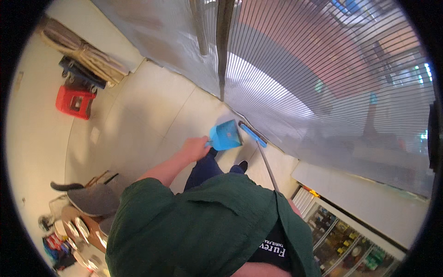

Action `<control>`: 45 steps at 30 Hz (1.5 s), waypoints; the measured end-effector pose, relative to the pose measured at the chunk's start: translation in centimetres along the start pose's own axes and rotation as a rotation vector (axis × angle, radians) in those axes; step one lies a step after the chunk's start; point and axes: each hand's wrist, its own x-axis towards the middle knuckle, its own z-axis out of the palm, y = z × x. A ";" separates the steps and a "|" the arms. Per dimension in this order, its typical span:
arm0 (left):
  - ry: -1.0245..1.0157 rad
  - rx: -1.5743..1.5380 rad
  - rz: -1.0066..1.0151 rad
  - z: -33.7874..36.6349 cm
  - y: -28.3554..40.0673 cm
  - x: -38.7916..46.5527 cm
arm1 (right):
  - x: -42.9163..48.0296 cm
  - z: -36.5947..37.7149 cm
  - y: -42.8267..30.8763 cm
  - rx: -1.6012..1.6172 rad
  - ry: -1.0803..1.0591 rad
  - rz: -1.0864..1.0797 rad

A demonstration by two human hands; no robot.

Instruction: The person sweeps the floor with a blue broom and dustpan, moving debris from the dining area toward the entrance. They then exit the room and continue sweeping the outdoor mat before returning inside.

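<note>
My left hand point(196, 149) grips the short handle of a blue plastic dustpan point(226, 135), held out over my feet. The pan's open edge faces right, towards a blue push broom head point(253, 134) with dark bristles. That broom head rests at the foot of a shutter wall, a small gap away from the pan. Its grey pole point(267, 165) slants down towards my body and vanishes behind my green shirt point(204, 225). My right hand is out of view; only a sliver of the right arm shows beside the shirt.
A ribbed translucent roller shutter point(277, 86) borders the pale tiled floor point(148, 104). To the left are a red plastic stool point(75, 102), a dark wheeled dolly point(81, 72) and a grey chair point(93, 199). A shelf case of goods point(346, 235) stands at lower right.
</note>
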 end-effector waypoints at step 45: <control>0.435 -0.379 -0.862 0.5 2.8 -7.0 | 39.5 -24.7 -30.9 0.639 -0.681 0.233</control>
